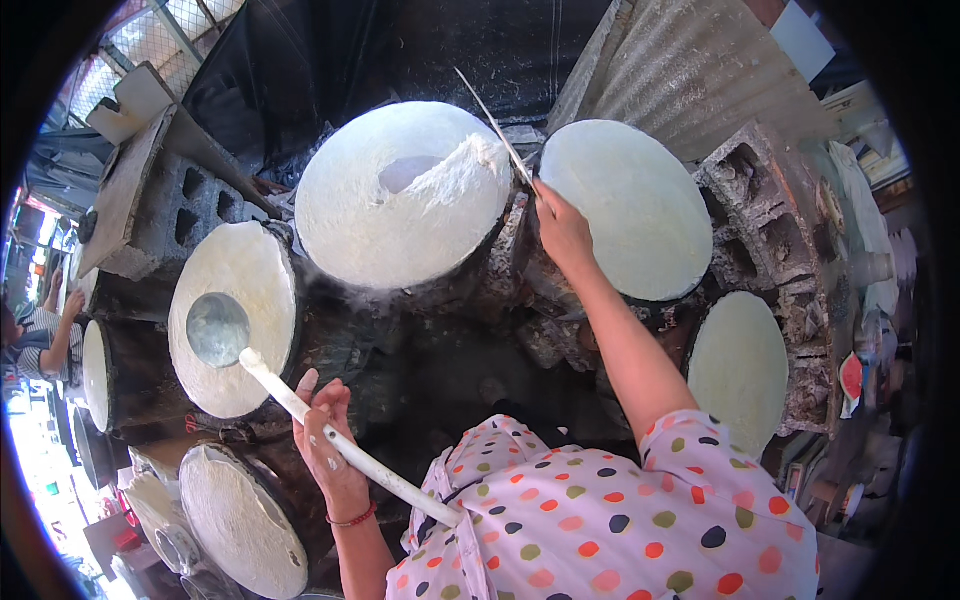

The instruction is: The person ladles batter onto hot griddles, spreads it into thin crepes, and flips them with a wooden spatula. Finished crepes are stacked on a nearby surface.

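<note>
My right hand (560, 228) grips a long thin stick (493, 122), angled up between two round griddles. The middle griddle (360, 240) has a pale coating with a crumpled white patch and a grey opening at its centre. The right griddle (625, 215) has a smooth pale layer. My left hand (325, 435) loosely holds the long white handle (370, 460) of a ladle, its lower end against my body. The ladle's round metal disc (217, 328) lies over the coated left griddle (230, 395).
More coated griddles stand at lower left (245, 515) and lower right (738, 370). Concrete blocks (760, 200) flank them, with a corrugated sheet (700, 80) and black sheeting (400, 50) behind. Another person (45, 345) in stripes is at the far left.
</note>
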Tool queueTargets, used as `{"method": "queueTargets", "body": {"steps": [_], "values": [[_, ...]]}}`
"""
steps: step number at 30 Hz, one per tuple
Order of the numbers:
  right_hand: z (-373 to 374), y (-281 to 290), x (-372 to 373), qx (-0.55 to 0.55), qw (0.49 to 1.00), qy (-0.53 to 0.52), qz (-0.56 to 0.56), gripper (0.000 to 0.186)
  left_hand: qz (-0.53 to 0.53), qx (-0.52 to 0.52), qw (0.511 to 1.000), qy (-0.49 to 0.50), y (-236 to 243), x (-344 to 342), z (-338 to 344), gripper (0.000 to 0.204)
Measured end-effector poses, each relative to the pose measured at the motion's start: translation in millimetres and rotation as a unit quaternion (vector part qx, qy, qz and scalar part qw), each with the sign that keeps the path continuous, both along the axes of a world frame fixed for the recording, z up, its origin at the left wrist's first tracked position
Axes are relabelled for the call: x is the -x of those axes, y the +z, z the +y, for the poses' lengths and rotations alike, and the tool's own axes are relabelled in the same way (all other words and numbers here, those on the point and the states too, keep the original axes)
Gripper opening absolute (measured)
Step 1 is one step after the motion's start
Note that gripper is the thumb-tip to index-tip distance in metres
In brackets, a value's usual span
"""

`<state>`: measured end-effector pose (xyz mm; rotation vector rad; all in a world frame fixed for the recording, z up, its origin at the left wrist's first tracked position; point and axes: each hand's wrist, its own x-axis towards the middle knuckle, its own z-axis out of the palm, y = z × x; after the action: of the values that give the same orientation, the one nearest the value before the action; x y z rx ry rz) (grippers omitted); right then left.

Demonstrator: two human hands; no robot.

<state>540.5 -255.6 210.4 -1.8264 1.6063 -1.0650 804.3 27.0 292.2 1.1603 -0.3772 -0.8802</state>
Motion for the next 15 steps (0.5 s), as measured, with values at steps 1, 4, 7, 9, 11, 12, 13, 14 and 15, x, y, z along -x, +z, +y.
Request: {"method": "queueTargets", "body": {"steps": [1,4,7,9,11,12,13,14,15], "values": [[15,-19,1,-0.037,0.999,0.005,0.007,0.033,0.002,0.001,1.000,-0.001,1,2,-3,0.056],[57,5,-50,-0.171,0.984,0.026,0.036,0.033,0.020,0.023,0.999,-0.020,-9,3,-10,0.056],[61,13,-69,-0.119,0.992,0.035,-0.011,0.031,0.040,0.036,0.998,-0.027,-6,15,-20,0.055],[60,-2,-47,-0.074,0.996,-0.019,-0.054,0.031,0.039,0.040,0.998,-0.037,-6,17,-19,0.059],[61,-10,-35,-0.034,0.995,-0.051,-0.081,0.031,0.041,0.039,0.998,-0.031,-4,14,-18,0.060],[60,-9,-39,-0.058,0.995,-0.044,-0.065,0.032,0.042,0.037,0.998,-0.028,-4,13,-17,0.061],[58,-8,-49,-0.082,0.995,-0.035,-0.050,0.032,0.041,0.036,0.998,-0.031,-5,13,-16,0.061],[56,-1,-64,-0.107,0.993,-0.028,-0.036,0.032,0.038,0.033,0.998,-0.034,-6,12,-14,0.061],[43,-6,-78,-0.059,0.998,-0.016,-0.034,0.033,0.035,0.031,0.998,-0.040,-5,12,-13,0.062]]}}
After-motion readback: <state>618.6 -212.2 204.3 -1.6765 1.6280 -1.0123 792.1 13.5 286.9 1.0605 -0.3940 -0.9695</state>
